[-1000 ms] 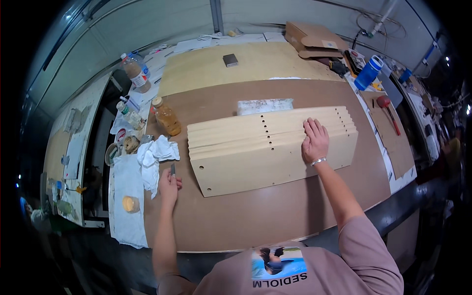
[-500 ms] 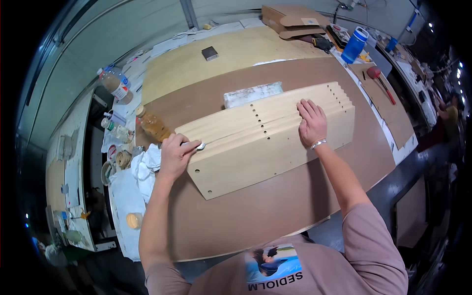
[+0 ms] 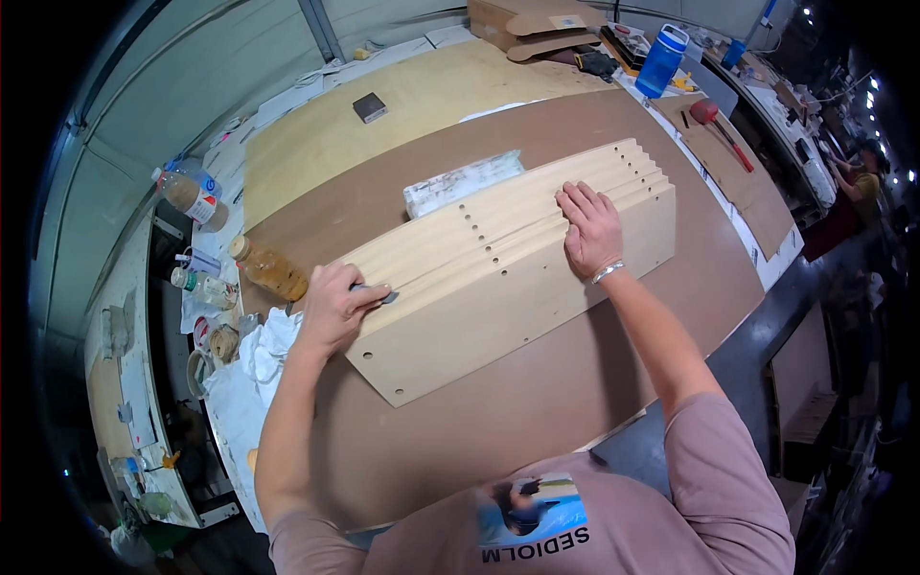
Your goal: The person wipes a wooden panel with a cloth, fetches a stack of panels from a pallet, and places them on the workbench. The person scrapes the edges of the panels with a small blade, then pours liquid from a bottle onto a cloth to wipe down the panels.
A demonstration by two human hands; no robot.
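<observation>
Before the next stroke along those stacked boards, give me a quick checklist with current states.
1. Left hand grips the small grey block: ok.
2. Block touching the stepped board edges: ok.
3. Right hand flat on the wooden boards, bracing them: ok.
4. Stack fully on the brown worktop: ok.
5. Amber bottle close beside left hand: not ok.
6. Block's abrasive face condition: cannot tell.

The left hand has been lifted from the brown tabletop beside the white rag and brought onto the left end of the stacked boards — a small grey block is now pinched there against a board edge.
</observation>
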